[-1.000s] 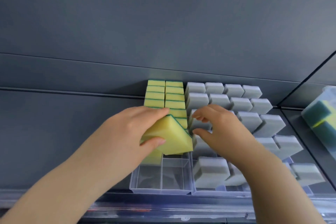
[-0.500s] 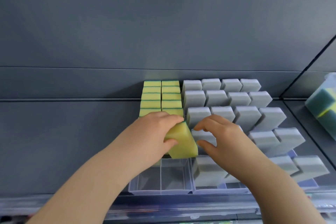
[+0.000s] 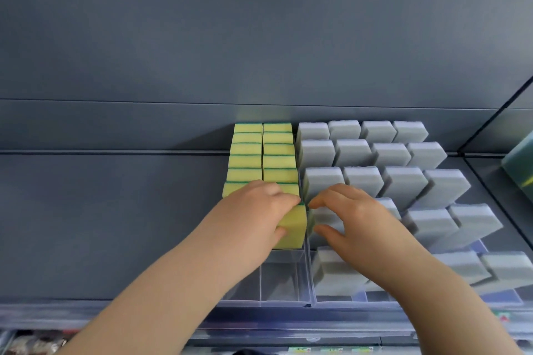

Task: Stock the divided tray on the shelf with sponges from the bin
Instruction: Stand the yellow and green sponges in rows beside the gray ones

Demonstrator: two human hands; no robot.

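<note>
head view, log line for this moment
left hand: grips yellow-and-green rectangular foam sponge; right hand: open, over grey foam sponges; clear divided tray: front cells bare

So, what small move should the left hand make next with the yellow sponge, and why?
Probably press the yellow sponge down and back against the yellow row, then release. The left hand grips it at that row's front end, seemingly not fully seated in the tray.
</note>
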